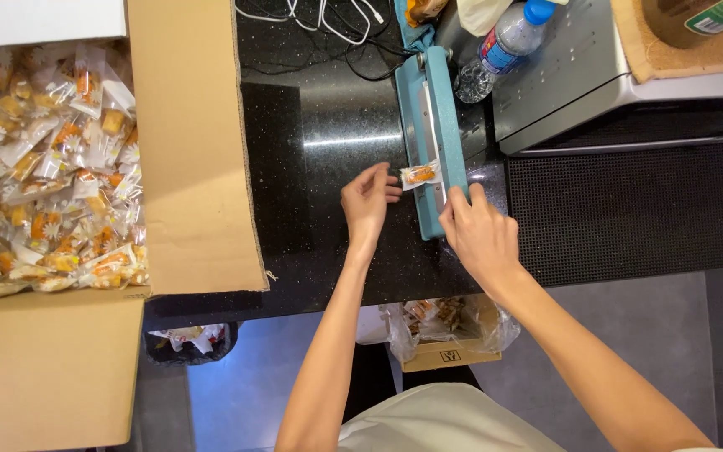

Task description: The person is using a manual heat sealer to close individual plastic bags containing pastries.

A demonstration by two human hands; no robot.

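I am pinching one snack packet [419, 175] in my left hand [367, 203] under the teal heat sealer [433, 138] at centre frame; my right hand [480, 234] is closing on its handle; the cardboard box [194, 151] at left is sitting heaped with packets, while the smaller box [448, 333] below is looking only part emptied.

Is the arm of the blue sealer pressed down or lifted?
Down. The right hand presses the sealer arm flat onto a small packet.

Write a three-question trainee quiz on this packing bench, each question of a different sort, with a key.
1. True or false: the right hand rests on the near end of the long teal heat sealer.
2. What does the left hand hold at the sealer?
A. a small clear snack packet
B. a plastic bottle
C. a white cable
3. What fills the big open cardboard box at the left?

Key: 1 true; 2 A; 3 many small clear snack packets.
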